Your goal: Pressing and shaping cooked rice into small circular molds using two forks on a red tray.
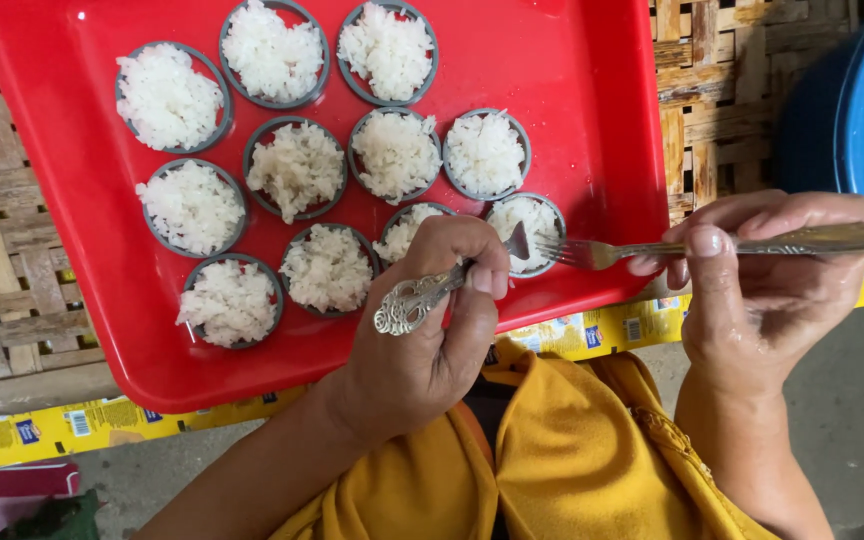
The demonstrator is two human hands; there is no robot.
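Now an ornate silver spoon point(422, 297) is pinched in the left hand point(422, 340) and a silver fork point(652, 247) in the right hand point(762, 280), over a small grey rice-filled cup point(527, 230) on the red plastic tray point(592, 120); rice is probably best scraped gently, tines kept low.

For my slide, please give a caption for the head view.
Left hand with spoon and right hand with fork over rice cups on red tray.

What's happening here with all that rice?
A person sits over a red tray of small round grey cups heaped with white rice. The left hand holds a spoon with an ornate handle, the right hand a fork. Both tips meet over the cup at the tray's near right.
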